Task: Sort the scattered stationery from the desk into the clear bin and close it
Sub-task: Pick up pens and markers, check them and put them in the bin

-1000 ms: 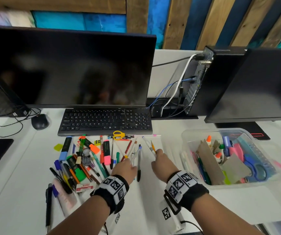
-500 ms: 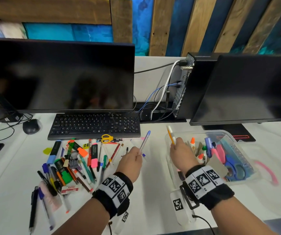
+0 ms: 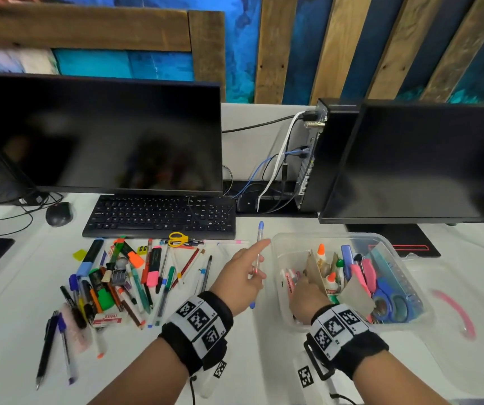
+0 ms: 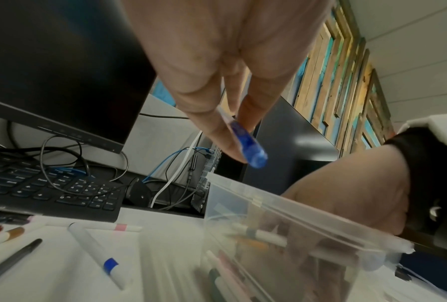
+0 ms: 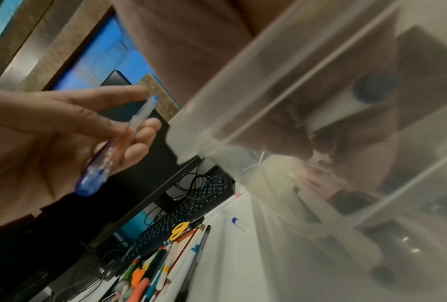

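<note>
Clear bin [image 3: 276,247] sits on the worktop [image 3: 264,361] at 3 o'clock of the loose pile, lid off, no lid identifiable in any view; already part-filled: blue scissors [image 3: 388,299], glue bottles, pink markers, cardboard dividers; left hand [image 3: 242,277] pinches a blue-capped clear pen [image 3: 257,258] between thumb and fingers, index finger stretched out, cap pointing to 12 o'clock, held above the worktop just beside the bin's near-left wall, not yet over the opening; right hand [image 3: 305,296] is down inside the bin's left compartment, fingers curled among the pens there; whether it grips one I cannot tell, bin wall blurs the wrist view; main pile of pens and highlighters [image 3: 118,279] lies at 9 o'clock of the left hand, in front of the keyboard [image 3: 159,216], with yellow scissors [image 3: 178,239] at its far edge and a few pens stray at 7 o'clock; judgement: roughly a third done at best; most stationery not yet moved, then lid to find and fit.
</note>
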`<control>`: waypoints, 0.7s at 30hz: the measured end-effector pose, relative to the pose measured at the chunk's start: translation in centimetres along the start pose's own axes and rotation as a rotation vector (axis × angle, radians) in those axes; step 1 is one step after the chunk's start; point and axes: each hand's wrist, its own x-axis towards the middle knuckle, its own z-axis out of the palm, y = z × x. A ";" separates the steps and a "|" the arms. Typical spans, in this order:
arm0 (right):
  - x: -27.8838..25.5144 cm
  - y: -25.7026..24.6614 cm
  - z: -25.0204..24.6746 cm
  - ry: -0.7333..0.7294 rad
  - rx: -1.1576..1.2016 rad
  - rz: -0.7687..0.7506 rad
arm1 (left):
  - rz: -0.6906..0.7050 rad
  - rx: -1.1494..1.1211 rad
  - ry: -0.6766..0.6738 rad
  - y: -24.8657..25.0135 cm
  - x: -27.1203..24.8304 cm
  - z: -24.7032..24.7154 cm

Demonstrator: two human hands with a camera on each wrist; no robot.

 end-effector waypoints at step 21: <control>-2.1 6.7 -2.7 0.226 0.038 -0.394 | 0.160 0.753 -0.014 0.5 2.2 6.6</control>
